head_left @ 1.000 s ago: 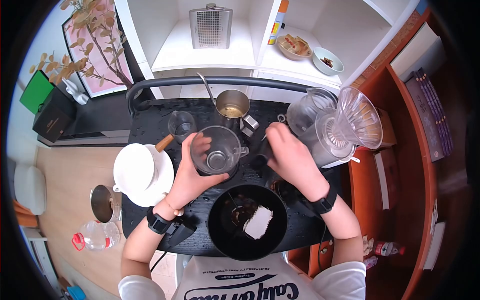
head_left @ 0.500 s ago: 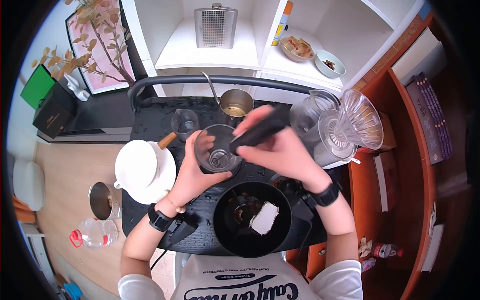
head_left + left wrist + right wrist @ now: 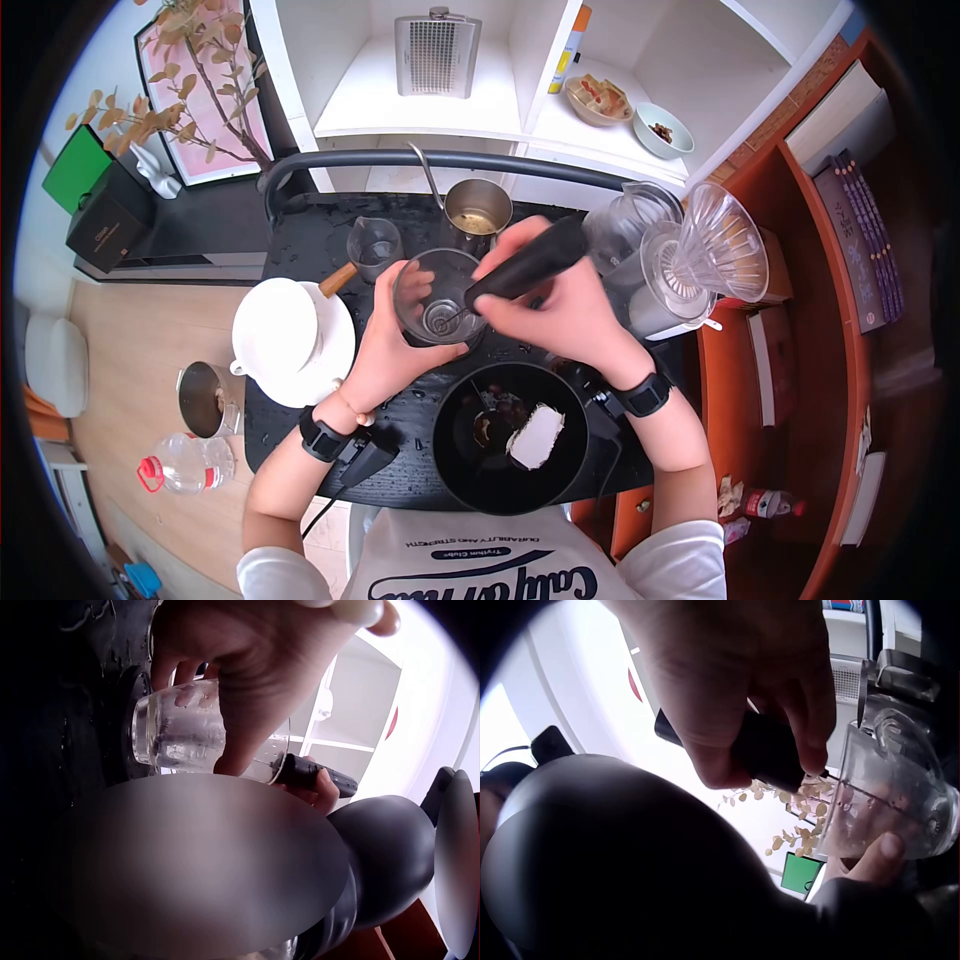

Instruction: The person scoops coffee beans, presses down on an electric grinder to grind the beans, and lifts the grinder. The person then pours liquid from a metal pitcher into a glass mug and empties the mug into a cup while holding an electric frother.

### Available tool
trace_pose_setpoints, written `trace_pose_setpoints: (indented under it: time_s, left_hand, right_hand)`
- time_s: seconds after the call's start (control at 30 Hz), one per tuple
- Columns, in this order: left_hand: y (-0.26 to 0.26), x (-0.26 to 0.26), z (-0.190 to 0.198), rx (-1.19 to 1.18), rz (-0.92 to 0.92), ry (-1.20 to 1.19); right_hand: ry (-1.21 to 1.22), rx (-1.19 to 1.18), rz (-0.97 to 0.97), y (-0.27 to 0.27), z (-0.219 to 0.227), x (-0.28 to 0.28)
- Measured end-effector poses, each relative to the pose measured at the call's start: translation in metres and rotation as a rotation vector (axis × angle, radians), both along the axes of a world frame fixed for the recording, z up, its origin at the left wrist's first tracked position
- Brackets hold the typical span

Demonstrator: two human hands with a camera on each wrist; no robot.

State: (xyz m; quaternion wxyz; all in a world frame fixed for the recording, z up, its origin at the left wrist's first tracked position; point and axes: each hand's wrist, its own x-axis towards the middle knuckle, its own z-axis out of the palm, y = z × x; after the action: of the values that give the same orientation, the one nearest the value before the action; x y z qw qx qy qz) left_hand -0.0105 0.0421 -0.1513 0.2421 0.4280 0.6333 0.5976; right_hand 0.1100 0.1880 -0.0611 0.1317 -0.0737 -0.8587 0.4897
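A clear glass mug (image 3: 428,275) stands on the black table, and my left hand (image 3: 392,345) grips it round its left side, thumb toward me. My right hand (image 3: 565,320) holds a handheld milk frother by its black handle (image 3: 535,262), tilted over the rim. The frother's thin wire shaft (image 3: 866,793) reaches down into the mug, its coiled whisk near the bottom. No liquid shows in the glass, only drops on its wall in the left wrist view. A dark round base (image 3: 133,720) lies under the mug.
Near me sits a black bowl (image 3: 465,480) with a white block (image 3: 537,437) inside. White cup and saucer (image 3: 335,350) and a small glass pitcher (image 3: 374,245) are left; a metal pot (image 3: 478,208) stands behind. Clear dripper (image 3: 725,240) and jug (image 3: 620,225) stand right.
The right hand has brought the frother from the mug's right side up over the rim, and its whisk has gone inside. The left hand keeps its hold on the mug.
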Motion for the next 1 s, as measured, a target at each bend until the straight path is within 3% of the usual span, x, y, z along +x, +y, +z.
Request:
trace_pose_setpoints:
  time_s: [0.07, 0.23, 0.33, 0.53, 0.67, 0.7, 0.77, 0.8, 0.87, 0.93, 1.0]
  left_hand:
    - [0.000, -0.002, 0.002, 0.012, -0.001, -0.009]
    - [-0.007, -0.005, 0.018, 0.044, 0.072, -0.127]
    - [-0.016, -0.008, 0.039, 0.112, 0.085, -0.143]
    - [-0.055, -0.020, 0.082, 0.267, 0.289, -0.040]
    - [-0.091, -0.045, 0.082, 0.186, 0.540, 0.539]
    - [-0.099, -0.052, 0.082, 0.185, 0.542, 0.543]
    - [-0.115, -0.064, 0.081, -0.055, 0.647, 0.985]
    - [-0.121, -0.067, 0.081, -0.062, 0.652, 0.986]
    - [-0.129, -0.071, 0.082, -0.247, 0.603, 1.384]
    - [-0.133, -0.072, 0.080, -0.253, 0.602, 1.415]
    - [-0.135, -0.073, 0.081, -0.404, 0.521, 1.655]
  right_hand:
    - [0.281, -0.293, -0.144, -0.001, -0.001, 0.009]
    - [0.804, -0.236, -0.171, 0.001, 0.008, 0.042]
    - [0.921, -0.190, -0.352, -0.004, 0.011, 0.054]
    - [0.875, -0.068, -0.384, -0.011, 0.003, 0.064]
    - [0.824, -0.080, -0.365, -0.014, 0.000, 0.067]
    - [0.827, -0.083, -0.363, -0.013, -0.001, 0.067]
    - [0.824, -0.122, -0.363, -0.013, -0.004, 0.066]
    - [0.823, -0.128, -0.358, -0.013, -0.005, 0.066]
    - [0.811, -0.124, -0.360, -0.012, -0.007, 0.066]
    - [0.807, -0.129, -0.365, -0.012, -0.009, 0.065]
    - [0.803, -0.129, -0.375, -0.012, -0.009, 0.065]
